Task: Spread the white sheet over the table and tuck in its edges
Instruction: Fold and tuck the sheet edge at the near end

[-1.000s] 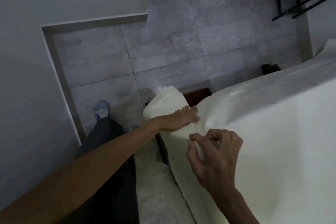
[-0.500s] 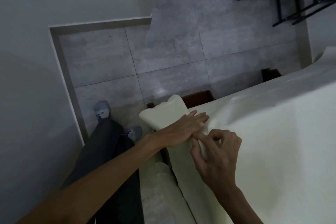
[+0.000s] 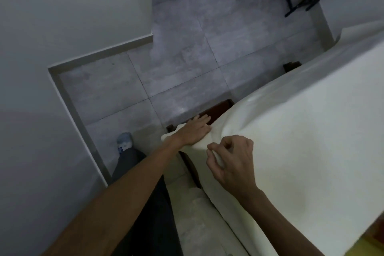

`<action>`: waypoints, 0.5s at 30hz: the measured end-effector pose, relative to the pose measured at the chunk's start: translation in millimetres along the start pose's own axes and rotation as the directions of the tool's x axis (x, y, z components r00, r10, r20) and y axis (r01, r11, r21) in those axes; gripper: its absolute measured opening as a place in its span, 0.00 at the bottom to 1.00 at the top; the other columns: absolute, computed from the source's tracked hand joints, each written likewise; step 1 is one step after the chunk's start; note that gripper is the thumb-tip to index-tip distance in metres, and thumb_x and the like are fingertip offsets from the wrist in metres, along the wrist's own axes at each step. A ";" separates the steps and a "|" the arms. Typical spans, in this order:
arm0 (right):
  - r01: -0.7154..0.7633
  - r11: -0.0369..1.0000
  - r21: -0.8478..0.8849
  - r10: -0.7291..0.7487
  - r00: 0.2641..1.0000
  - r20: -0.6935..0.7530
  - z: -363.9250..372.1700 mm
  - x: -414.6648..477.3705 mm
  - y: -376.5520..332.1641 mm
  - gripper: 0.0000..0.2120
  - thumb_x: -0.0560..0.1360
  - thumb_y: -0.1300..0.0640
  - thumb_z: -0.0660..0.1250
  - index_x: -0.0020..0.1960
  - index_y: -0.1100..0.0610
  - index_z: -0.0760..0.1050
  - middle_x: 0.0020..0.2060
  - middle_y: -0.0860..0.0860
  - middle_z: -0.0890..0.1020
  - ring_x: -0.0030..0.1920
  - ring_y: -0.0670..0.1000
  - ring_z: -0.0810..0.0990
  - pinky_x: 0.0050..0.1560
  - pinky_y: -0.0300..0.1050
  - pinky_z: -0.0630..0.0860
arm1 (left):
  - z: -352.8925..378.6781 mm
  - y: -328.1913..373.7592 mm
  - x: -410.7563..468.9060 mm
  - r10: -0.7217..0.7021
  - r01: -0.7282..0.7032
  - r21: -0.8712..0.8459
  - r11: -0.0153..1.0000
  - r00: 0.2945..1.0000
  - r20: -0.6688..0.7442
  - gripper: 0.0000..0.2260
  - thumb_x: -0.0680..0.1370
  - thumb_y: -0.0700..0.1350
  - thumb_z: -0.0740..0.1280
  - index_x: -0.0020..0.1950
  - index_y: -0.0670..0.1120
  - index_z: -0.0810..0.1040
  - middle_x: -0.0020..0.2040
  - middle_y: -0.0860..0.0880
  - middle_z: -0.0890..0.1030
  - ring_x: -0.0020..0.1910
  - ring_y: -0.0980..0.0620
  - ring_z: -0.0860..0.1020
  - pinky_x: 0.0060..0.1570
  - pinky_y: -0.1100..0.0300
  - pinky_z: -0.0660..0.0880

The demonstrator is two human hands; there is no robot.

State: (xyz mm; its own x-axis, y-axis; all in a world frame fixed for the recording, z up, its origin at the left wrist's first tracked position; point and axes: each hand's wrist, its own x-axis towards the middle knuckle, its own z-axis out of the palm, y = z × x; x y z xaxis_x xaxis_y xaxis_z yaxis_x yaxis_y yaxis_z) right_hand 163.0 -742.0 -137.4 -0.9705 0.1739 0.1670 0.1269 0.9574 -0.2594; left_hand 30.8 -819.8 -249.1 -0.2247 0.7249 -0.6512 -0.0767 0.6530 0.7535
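Draping the counter point(image 3: 220, 107), one white sheet point(image 3: 307, 141) covers the top and hangs over the near edge; dark wood shows at the corner. Open tiled floor point(image 3: 187, 64) lies beyond, with one wall point(image 3: 62, 27) close on the left. Two hands work at the corner: the left hand point(image 3: 195, 130) presses the sheet with flat, straight fingers, and the right hand point(image 3: 230, 157) pinches a fold just beside it.

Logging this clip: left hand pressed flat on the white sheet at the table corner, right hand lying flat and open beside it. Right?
Not quite. The left hand does press flat on the white sheet at the table corner, but the head view shows the right hand curled, thumb and fingers pinching a fold of the sheet.
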 end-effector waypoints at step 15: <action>-0.731 0.682 -0.021 0.731 0.680 0.053 -15.1 -27.1 8.6 0.33 0.85 0.41 0.46 0.83 0.60 0.50 0.82 0.56 0.52 0.82 0.55 0.48 0.81 0.57 0.43 | 16.4 98.0 -86.2 0.100 -0.101 -0.013 0.995 0.992 -0.074 0.26 0.85 0.54 0.53 0.81 0.48 0.53 0.77 0.51 0.63 0.74 0.53 0.63 0.74 0.58 0.58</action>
State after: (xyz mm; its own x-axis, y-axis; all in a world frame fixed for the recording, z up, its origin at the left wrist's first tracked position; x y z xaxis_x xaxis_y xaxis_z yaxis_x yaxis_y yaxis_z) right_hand 193.5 -735.0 -129.8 -0.5782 0.8060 -0.1263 0.8005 0.5305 -0.2789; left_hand 58.6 -814.8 -120.6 -0.3029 0.7682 -0.5640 -0.0662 0.5734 0.8166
